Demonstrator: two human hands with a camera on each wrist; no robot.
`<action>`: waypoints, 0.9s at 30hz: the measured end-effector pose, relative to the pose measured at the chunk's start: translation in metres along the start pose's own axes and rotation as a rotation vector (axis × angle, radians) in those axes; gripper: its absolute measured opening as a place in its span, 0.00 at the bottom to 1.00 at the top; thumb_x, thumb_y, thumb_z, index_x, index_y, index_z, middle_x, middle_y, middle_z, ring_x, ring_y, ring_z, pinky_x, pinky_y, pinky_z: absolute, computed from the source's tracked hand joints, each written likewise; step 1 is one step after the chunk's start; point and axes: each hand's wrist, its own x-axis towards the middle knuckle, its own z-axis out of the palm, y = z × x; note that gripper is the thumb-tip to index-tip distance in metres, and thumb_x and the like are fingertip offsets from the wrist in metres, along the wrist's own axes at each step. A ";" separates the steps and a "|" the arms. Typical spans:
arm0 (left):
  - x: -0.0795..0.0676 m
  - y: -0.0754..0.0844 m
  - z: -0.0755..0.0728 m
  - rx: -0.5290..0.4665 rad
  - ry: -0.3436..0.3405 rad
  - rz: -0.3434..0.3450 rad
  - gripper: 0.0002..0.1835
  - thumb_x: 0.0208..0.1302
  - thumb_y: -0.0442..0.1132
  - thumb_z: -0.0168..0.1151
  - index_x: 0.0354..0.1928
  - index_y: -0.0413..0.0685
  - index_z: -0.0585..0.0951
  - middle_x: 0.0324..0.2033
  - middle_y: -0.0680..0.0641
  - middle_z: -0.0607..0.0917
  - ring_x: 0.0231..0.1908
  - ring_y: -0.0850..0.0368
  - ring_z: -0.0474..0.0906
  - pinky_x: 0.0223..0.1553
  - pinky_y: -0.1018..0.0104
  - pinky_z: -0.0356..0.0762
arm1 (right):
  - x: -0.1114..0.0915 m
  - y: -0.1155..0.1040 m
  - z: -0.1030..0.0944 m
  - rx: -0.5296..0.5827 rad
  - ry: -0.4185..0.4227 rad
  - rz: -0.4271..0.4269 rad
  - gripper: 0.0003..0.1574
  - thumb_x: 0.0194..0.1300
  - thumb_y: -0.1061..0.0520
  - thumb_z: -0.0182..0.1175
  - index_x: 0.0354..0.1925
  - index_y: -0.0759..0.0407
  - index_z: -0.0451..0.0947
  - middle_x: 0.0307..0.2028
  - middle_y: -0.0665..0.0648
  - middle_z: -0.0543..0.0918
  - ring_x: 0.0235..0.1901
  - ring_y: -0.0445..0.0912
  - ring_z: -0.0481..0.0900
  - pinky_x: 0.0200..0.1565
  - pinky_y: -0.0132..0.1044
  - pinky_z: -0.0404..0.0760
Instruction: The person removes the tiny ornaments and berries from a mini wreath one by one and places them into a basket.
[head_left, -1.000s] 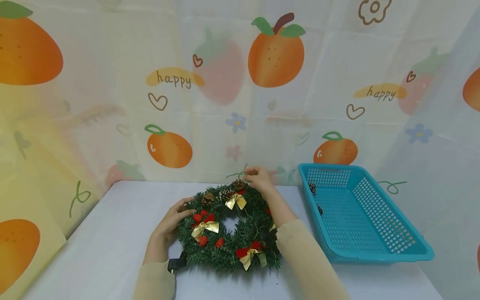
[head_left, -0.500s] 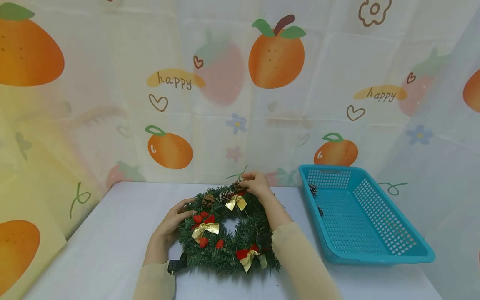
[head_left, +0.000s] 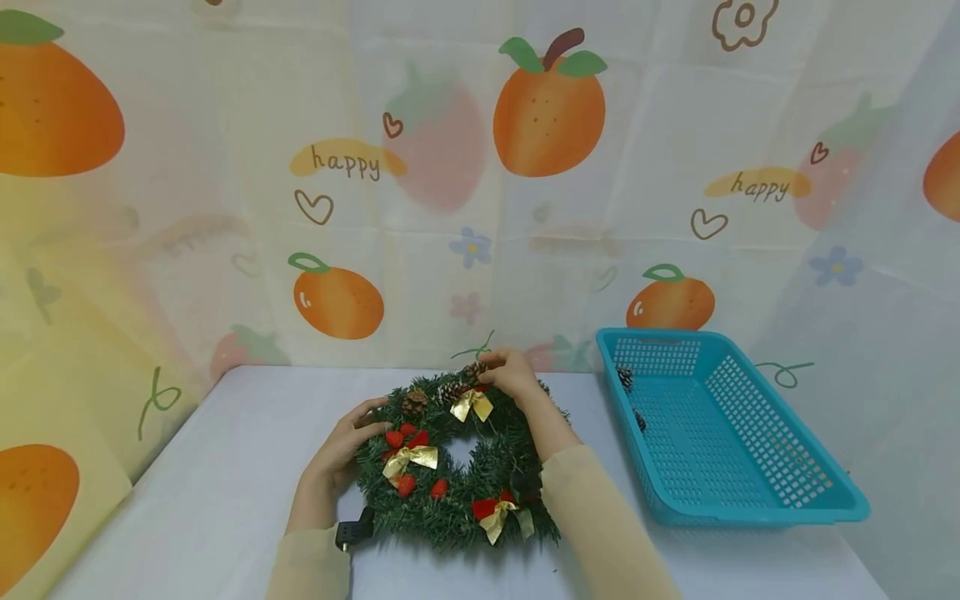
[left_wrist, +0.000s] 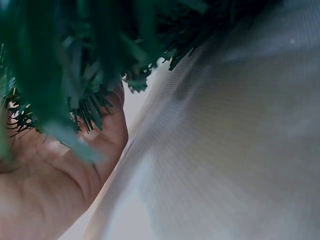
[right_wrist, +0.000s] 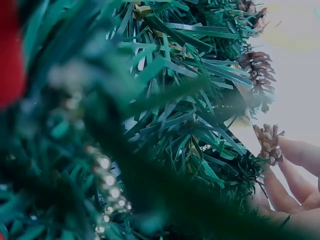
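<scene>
A green wreath (head_left: 457, 517) with gold-and-red bows, red berries and brown pine cones lies on the white table. My left hand (head_left: 347, 443) grips its left edge, thumb on top. In the left wrist view the palm (left_wrist: 55, 185) cups the rim from below, fingertips hidden in the needles. At the wreath's far edge my right hand (head_left: 512, 373) pinches a small pine cone (right_wrist: 269, 145). Two more pine cones sit to the left of it, one frosted white (head_left: 450, 392) and one brown (head_left: 414, 403). A gold bow (head_left: 472, 404) lies just below the right fingertips.
On the right stands a blue perforated basket (head_left: 765, 510) with dark pine cones (head_left: 626, 378) along its left wall. A black wrist-worn piece (head_left: 354, 530) sits by the left cuff. Behind the table (head_left: 187, 500) hangs a fruit-print curtain (head_left: 555, 275).
The right hand has come down and slightly left onto the wreath's far edge, bringing its fingers to the pine cone there. The left hand and the wreath have stayed put.
</scene>
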 end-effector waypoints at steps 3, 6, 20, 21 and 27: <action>0.000 0.000 0.000 -0.004 0.004 -0.001 0.31 0.69 0.38 0.57 0.72 0.40 0.63 0.77 0.34 0.53 0.77 0.31 0.43 0.72 0.26 0.38 | 0.001 0.001 0.000 -0.017 0.004 0.000 0.27 0.64 0.67 0.62 0.61 0.64 0.76 0.62 0.66 0.77 0.63 0.60 0.74 0.63 0.52 0.77; -0.001 0.000 0.000 -0.020 0.004 -0.009 0.32 0.69 0.38 0.58 0.72 0.40 0.63 0.77 0.34 0.52 0.77 0.31 0.42 0.72 0.26 0.37 | 0.001 0.002 0.000 -0.018 0.003 0.004 0.26 0.64 0.66 0.62 0.61 0.64 0.76 0.61 0.66 0.77 0.63 0.61 0.74 0.63 0.52 0.77; -0.001 0.000 0.003 -0.065 0.008 -0.035 0.31 0.68 0.39 0.58 0.72 0.42 0.64 0.77 0.33 0.51 0.77 0.32 0.40 0.69 0.22 0.34 | -0.002 0.000 -0.001 -0.055 0.015 0.010 0.21 0.64 0.64 0.64 0.56 0.62 0.79 0.59 0.65 0.79 0.59 0.60 0.77 0.58 0.51 0.80; -0.001 -0.001 0.002 -0.076 0.008 -0.038 0.31 0.68 0.39 0.58 0.72 0.42 0.64 0.77 0.33 0.50 0.77 0.32 0.39 0.69 0.21 0.33 | -0.002 -0.001 -0.001 -0.054 0.016 0.011 0.21 0.64 0.64 0.64 0.56 0.62 0.79 0.59 0.65 0.79 0.58 0.60 0.77 0.57 0.50 0.80; -0.002 -0.001 0.002 -0.065 0.003 -0.030 0.32 0.68 0.39 0.58 0.72 0.42 0.62 0.77 0.33 0.51 0.77 0.31 0.39 0.69 0.21 0.34 | -0.001 -0.002 -0.001 -0.044 0.019 0.008 0.20 0.64 0.64 0.63 0.55 0.62 0.79 0.58 0.65 0.79 0.55 0.58 0.79 0.55 0.48 0.81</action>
